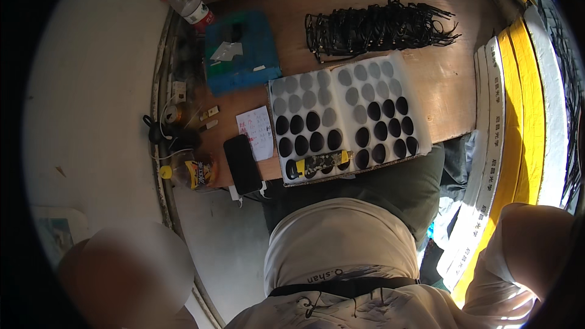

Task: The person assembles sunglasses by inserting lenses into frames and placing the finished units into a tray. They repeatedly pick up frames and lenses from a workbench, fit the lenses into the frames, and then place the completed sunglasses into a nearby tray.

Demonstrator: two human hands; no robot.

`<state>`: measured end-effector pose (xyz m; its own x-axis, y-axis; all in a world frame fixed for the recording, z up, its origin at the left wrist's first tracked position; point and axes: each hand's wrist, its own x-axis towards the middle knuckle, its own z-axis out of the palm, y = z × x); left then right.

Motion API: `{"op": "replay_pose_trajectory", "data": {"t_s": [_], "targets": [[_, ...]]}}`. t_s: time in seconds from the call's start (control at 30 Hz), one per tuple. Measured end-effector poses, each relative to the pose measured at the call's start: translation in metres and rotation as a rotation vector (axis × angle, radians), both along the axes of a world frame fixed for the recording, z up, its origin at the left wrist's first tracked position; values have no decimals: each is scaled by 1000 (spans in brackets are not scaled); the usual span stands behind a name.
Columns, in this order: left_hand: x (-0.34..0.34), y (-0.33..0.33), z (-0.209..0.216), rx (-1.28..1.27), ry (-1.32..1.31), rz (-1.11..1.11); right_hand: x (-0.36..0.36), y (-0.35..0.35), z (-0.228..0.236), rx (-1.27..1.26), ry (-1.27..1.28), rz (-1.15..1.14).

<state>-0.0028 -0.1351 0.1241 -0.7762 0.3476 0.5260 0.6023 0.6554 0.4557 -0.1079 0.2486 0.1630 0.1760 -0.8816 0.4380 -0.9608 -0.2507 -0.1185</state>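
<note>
Neither of my hands shows. My right arm is bent at the lower right, and a blurred patch covers the lower left. On the table before my lap lies a shallow white tray in two halves, with rows of round pockets. Dark oval lenses fill many nearer pockets; the farther ones look grey under a translucent sheet. Across the tray's near left rests a yellow-and-black tool, its kind unclear. Left of it are a black phone and a handwritten paper sheet. Behind the tray lies a bundle of thin black spectacle frames.
A blue tray with scraps stands at the far left, near a red-capped bottle. A yellow-capped drink bottle, cables and small items line the left edge. Tall stacks of white and yellow boxes rise on the right.
</note>
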Motion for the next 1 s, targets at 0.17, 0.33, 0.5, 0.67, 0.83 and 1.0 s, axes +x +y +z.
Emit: {"op": "replay_pose_trajectory", "data": {"t_s": [0.17, 0.33, 0.5, 0.67, 0.83, 1.0], "targets": [[52, 35, -120, 91, -227, 120, -34, 70, -43, -493, -237, -622], [229, 27, -436, 137, -825, 796, -114, 124, -235, -742, -1104, -1279], [278, 48, -474, 609, -1003, 1101, -107, 149, -316, 475, -320, -1243], [244, 21, -367, -503, -1058, 276, -128, 125, -348, 265, -279, -1323], [219, 23, -461, 271, -1001, 950, -113, 124, -416, 148, -303, -1840], [208, 47, -390, 32, -1142, 797, -109, 117, -414, 225, -326, -1839]]}}
